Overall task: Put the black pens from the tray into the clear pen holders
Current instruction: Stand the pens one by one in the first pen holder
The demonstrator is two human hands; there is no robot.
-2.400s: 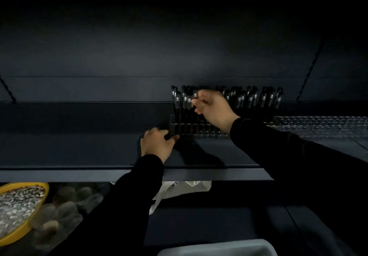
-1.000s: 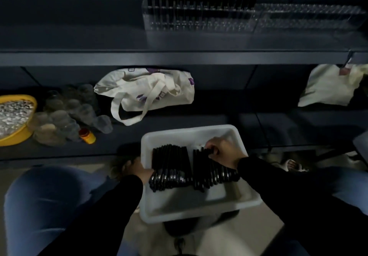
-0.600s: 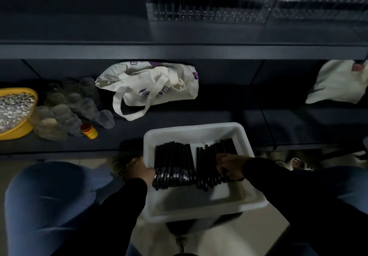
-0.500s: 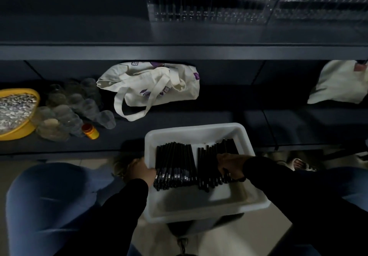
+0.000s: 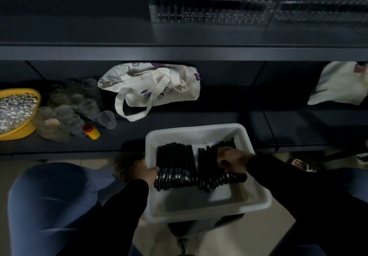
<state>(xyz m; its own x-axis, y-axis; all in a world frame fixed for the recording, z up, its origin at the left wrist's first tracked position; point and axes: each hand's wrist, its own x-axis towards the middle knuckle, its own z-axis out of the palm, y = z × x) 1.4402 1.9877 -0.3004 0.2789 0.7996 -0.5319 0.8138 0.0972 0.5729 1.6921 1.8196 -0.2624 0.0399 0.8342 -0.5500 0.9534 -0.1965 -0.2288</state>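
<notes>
Upper shelf (image 5: 79, 51): clear holders (image 5: 209, 15). Lower shelf (image 5: 199, 128): tote bag (image 5: 159, 88), yellow bowl (image 5: 18, 132), cups (image 5: 65, 106).

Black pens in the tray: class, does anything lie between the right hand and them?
Nothing visible does. The right hand already rests on the right-hand bundle of black pens in the open white tray; its grip is hidden.

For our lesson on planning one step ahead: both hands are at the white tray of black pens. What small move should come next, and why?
Probably the right hand should close on a few black plastic pens from the right-hand pile and lift them clear. Its fingers already lie curled over that pile, the left hand steadies the white plastic tray by its rim, and the clear plastic pen holder on the shelf above stands unfilled.
</notes>
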